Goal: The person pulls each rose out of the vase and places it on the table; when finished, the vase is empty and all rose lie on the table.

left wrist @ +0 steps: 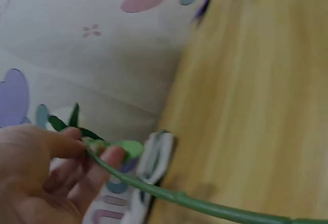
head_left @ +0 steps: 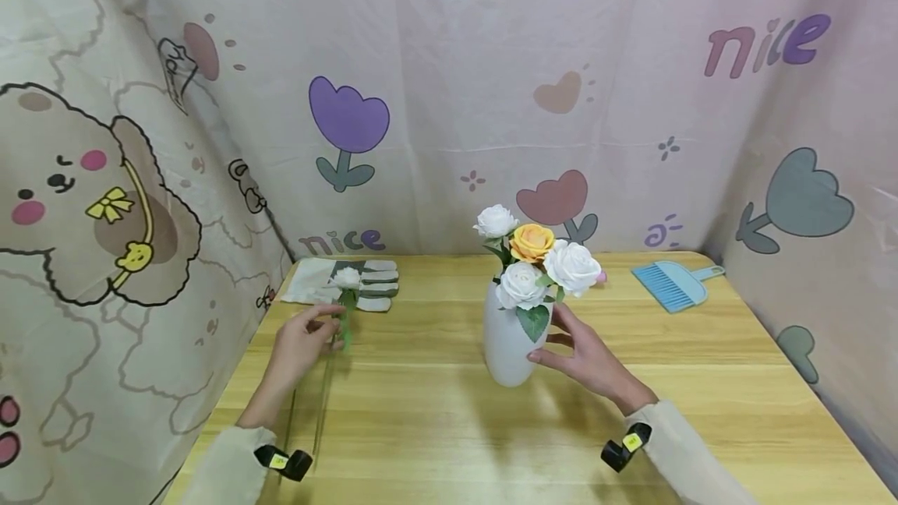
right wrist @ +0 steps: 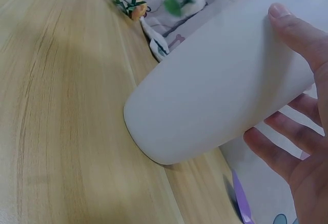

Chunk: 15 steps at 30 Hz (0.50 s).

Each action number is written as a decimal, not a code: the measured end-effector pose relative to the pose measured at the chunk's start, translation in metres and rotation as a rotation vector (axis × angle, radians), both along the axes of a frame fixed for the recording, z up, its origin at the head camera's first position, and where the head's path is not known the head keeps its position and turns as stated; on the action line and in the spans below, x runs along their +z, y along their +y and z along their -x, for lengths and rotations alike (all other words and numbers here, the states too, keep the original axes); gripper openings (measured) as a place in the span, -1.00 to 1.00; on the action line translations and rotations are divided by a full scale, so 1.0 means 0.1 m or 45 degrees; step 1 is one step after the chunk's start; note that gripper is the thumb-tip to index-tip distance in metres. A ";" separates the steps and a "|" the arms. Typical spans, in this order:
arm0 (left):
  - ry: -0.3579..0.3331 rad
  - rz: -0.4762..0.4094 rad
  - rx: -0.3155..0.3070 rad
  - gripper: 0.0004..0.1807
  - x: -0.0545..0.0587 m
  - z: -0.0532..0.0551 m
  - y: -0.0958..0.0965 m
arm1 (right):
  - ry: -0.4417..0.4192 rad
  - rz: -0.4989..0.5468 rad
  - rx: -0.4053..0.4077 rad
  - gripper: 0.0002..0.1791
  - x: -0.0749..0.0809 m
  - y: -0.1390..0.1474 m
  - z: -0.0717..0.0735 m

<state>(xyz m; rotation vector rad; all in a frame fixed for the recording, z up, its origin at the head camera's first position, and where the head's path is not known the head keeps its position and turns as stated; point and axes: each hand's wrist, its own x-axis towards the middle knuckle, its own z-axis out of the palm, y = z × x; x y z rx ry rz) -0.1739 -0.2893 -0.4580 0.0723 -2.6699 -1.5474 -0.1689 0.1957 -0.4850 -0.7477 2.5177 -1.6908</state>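
Note:
My left hand pinches the green stem of an artificial white rose between thumb and fingers, just below its leaves. The bloom points away from me and overlaps the glove in the head view. The stem trails back toward my wrist. My right hand holds a smooth white vase from its right side, thumb in front and fingers behind, as the right wrist view shows. Several white roses and a yellow rose stand in the vase, one green leaf hanging over its side.
A grey and white work glove lies at the table's back left. At the back right is a blue dustpan-like brush set. A purple item lies behind the vase. Printed curtains enclose the wooden table.

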 end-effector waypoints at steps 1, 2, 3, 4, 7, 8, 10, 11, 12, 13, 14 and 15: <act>-0.034 0.029 -0.002 -0.62 -0.05 0.00 0.01 | 0.001 0.001 0.000 -0.03 0.00 0.00 0.00; -0.057 0.062 -0.005 -0.63 -0.09 -0.01 0.03 | 0.003 0.002 0.001 -0.04 0.00 0.00 0.00; -0.077 0.084 -0.014 -0.62 -0.13 -0.02 0.04 | 0.004 0.003 0.002 -0.04 0.00 0.00 0.00; -0.098 0.110 -0.020 -0.62 -0.17 -0.02 0.06 | 0.004 0.004 0.003 -0.04 0.00 0.01 0.00; -0.142 0.170 -0.060 -0.62 -0.26 -0.04 0.11 | 0.003 0.011 0.004 -0.06 0.00 0.01 -0.01; -0.159 0.186 -0.068 -0.62 -0.29 -0.04 0.13 | 0.002 0.013 0.004 -0.06 0.00 0.01 -0.01; -0.193 0.211 -0.083 -0.62 -0.33 -0.05 0.17 | -0.003 0.013 0.005 -0.07 0.00 0.02 -0.01; -0.208 0.220 -0.089 -0.62 -0.35 -0.06 0.18 | -0.004 0.014 0.005 -0.07 0.00 0.02 -0.01; -0.224 0.223 -0.090 -0.62 -0.37 -0.07 0.19 | -0.004 0.015 0.005 -0.07 -0.01 0.02 -0.01; -0.241 0.225 -0.089 -0.62 -0.39 -0.07 0.21 | -0.005 0.015 0.006 -0.07 -0.01 0.02 -0.01; -0.253 0.229 -0.088 -0.62 -0.40 -0.08 0.21 | -0.008 0.015 0.006 -0.07 -0.01 0.02 -0.01; -0.258 0.230 -0.091 -0.62 -0.41 -0.09 0.22 | -0.009 0.015 0.007 -0.07 -0.01 0.02 -0.01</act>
